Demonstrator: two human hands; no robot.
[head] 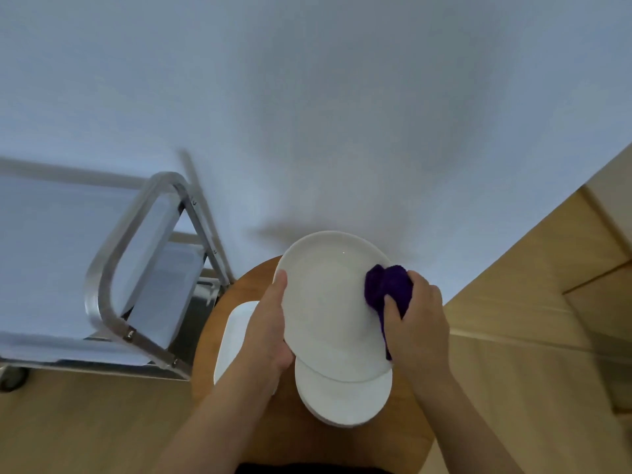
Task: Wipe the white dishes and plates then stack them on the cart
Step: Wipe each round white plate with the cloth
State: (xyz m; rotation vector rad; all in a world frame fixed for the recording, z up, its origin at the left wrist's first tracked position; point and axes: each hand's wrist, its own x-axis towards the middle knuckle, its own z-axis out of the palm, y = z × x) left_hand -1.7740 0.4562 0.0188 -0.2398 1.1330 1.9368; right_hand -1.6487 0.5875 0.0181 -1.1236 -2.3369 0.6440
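- The round white ceramic plate (328, 302) is held raised above the round brown wooden counter (407, 436), its face turned up toward the camera. The surface is plain, glossy and unmarked, with one small bright glint near the upper middle; no brand, label or writing can be read.
- The left hand (268, 328) grasps the plate at its left rim, thumb lying on the face and the fingers hidden behind.
- The right hand (419, 323) is clenched around a bunched purple terry cloth (388, 289), which presses on the plate's right rim.
- Directly below the held plate, a stack of round white plates (343, 400) sits on the counter.
- To the left of the stack, partly hidden by the left forearm, lies a white rectangular dish (234, 336).
- A metal-framed cart (113, 254) stands just beside the counter at left, on a pale wooden floor (513, 336); one caster shows at lower left.
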